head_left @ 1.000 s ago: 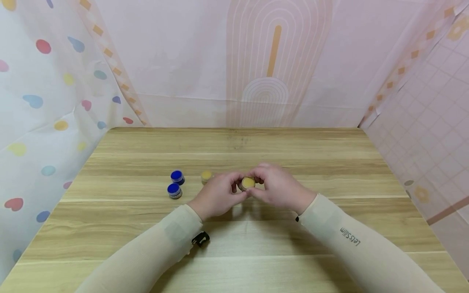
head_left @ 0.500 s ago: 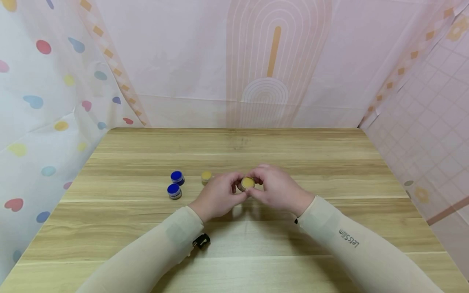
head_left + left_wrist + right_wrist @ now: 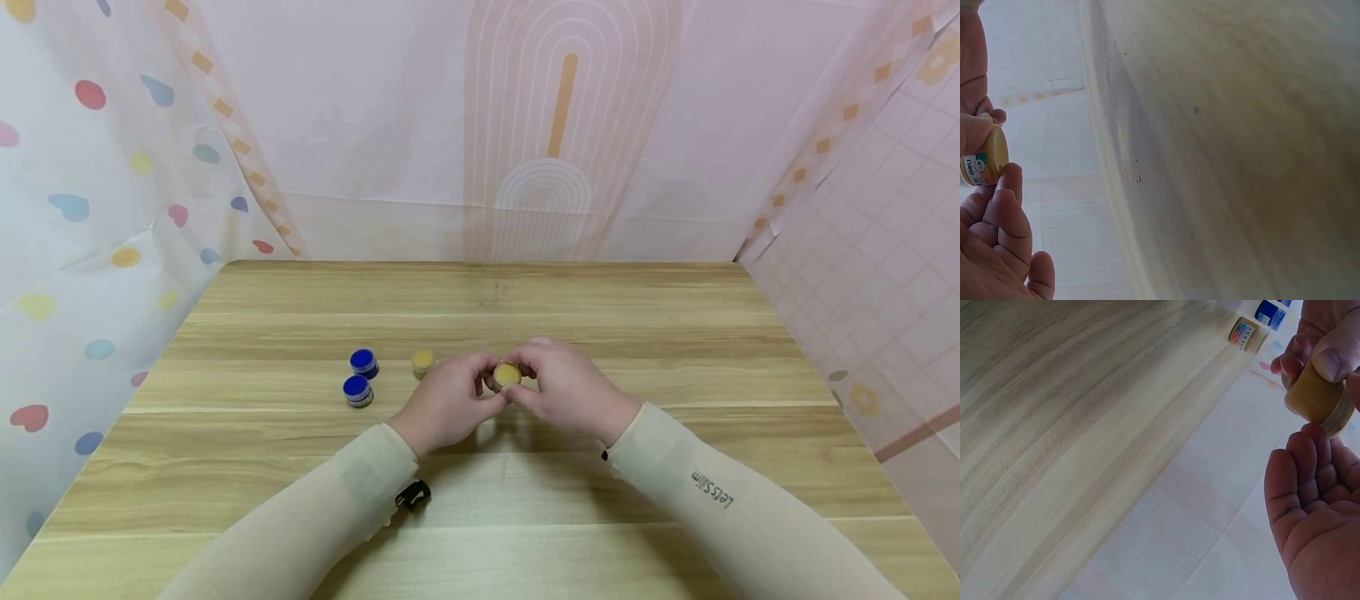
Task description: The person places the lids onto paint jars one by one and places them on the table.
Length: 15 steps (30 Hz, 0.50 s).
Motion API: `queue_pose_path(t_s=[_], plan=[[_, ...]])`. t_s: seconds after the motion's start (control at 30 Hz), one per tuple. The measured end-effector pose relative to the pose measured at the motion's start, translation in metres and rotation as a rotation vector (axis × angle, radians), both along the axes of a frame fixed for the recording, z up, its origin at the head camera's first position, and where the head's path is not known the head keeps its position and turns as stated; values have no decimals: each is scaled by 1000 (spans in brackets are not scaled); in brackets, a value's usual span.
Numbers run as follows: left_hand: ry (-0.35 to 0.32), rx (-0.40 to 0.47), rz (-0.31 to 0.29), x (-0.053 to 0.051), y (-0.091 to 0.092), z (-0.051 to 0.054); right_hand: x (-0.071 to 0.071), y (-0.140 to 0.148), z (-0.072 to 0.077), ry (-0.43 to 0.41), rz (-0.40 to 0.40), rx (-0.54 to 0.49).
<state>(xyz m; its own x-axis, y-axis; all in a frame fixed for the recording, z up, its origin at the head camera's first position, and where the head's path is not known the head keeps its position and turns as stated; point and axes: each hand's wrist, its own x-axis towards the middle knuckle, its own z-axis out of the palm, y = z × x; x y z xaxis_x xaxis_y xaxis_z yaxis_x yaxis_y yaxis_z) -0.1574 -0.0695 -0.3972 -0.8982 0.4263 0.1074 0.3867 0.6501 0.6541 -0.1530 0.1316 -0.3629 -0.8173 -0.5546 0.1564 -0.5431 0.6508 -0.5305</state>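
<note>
A small paint jar with ochre-yellow contents (image 3: 507, 375) is held between both hands above the table. My left hand (image 3: 450, 402) pinches it from the left with thumb and fingers. From the right, the thumb and fingertips of my right hand (image 3: 573, 390) grip its rim. In the left wrist view the jar (image 3: 984, 161) shows a printed label. The right wrist view shows the jar (image 3: 1317, 395) tilted, with a thumb pressed on its side. A second yellow paint jar (image 3: 422, 360) stands just behind my left hand, partly covered by it.
Two blue paint jars (image 3: 363, 362) stand close together on the left part of the wooden table (image 3: 637, 317). A patterned cloth backdrop (image 3: 375, 125) rises behind the table and along both sides. A black strap piece (image 3: 412, 493) hangs under the left wrist.
</note>
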Motion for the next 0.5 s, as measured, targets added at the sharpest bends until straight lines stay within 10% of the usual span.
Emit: queue_pose_path(t_s=[0.5], plan=[[56, -34, 24, 1, 1, -3, 1, -3, -2, -5, -25, 2]])
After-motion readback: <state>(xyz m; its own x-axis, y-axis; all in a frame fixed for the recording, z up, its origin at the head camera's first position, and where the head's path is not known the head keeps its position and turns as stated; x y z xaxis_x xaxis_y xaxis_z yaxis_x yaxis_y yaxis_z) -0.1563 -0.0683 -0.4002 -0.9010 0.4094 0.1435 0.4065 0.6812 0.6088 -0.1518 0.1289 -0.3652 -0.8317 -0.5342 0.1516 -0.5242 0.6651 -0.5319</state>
